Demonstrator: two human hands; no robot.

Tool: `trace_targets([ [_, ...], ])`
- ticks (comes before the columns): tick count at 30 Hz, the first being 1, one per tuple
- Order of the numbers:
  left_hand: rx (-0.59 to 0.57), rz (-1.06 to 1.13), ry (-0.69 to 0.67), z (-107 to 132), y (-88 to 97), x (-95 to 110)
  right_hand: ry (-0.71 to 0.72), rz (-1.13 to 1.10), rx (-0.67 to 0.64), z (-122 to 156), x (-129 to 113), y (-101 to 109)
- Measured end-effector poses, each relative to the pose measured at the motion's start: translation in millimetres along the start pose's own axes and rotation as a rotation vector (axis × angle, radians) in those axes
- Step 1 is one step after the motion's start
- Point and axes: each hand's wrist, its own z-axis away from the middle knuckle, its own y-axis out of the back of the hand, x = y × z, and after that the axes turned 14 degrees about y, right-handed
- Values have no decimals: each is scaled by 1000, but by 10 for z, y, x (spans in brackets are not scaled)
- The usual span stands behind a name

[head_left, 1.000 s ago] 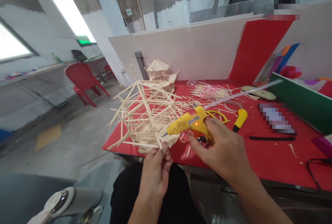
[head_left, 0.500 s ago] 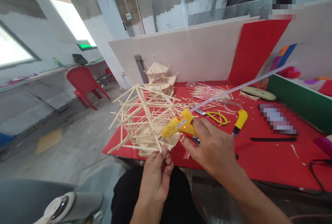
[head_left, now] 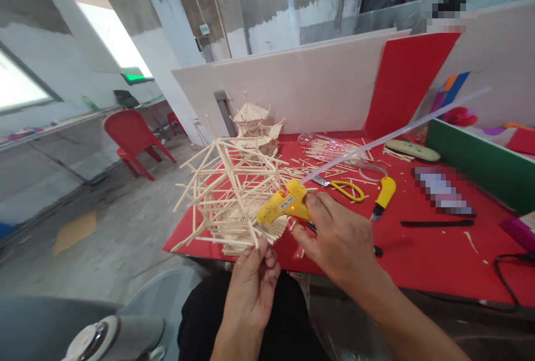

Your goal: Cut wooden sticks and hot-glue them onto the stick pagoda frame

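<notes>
Between thumb and fingers, my left hand (head_left: 253, 280) pinches the lower end of a wooden stick that belongs to an open stick framework (head_left: 228, 174). My right hand (head_left: 336, 233) is wrapped around a yellow hot glue gun (head_left: 286, 204) with a lit orange light. A long translucent glue stick (head_left: 376, 142) juts from its back. The gun's nozzle is at the stick just above my left fingertips; whether it touches I cannot tell. Behind the framework, a finished-looking stick pavilion (head_left: 253, 124) stands on the red table (head_left: 422, 261).
Yellow-handled scissors (head_left: 346, 188), a yellow utility knife (head_left: 384, 196), a black strip (head_left: 437, 223) and a blurred phone (head_left: 445, 191) lie to the right. Loose sticks (head_left: 328, 149) spread behind. A green panel (head_left: 480, 163) borders the right side. A flask (head_left: 121, 338) stands low at left.
The view has shifted slightly. Both hands keep their grips, and the glue gun's nozzle stays near the same spot on the stick.
</notes>
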Motion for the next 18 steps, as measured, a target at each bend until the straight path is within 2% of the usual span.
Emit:
trace_targets([
  [18,-20,19,-2,0,4,-14,2,11,15,5,6,30],
])
